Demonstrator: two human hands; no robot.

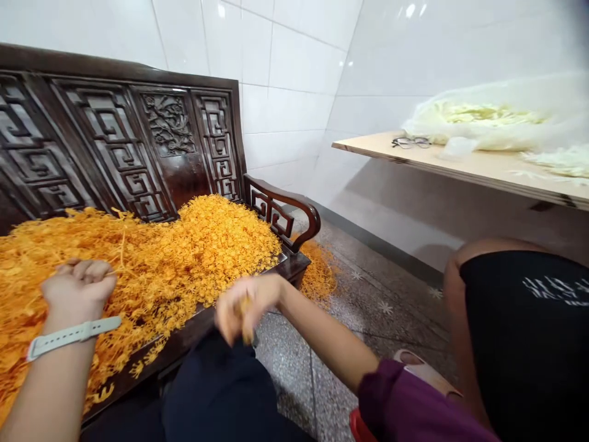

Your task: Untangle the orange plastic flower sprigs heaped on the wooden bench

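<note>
My left hand, a pale watch strap on its wrist, is closed in a fist over the left part of a heap of orange plastic-looking flower pieces. A thin branched orange stem stands up from beside its thumb and appears to be gripped there. My right hand is over my dark-clothed lap, in front of the bench edge. It is blurred, with its fingers curled around small orange-yellow pieces. The heap covers much of the bench seat.
The dark carved wooden bench has a curved armrest. More orange pieces lie on the floor behind it. At right, a wooden shelf carries glasses and a bag of pale pieces. A person's knee is close at right.
</note>
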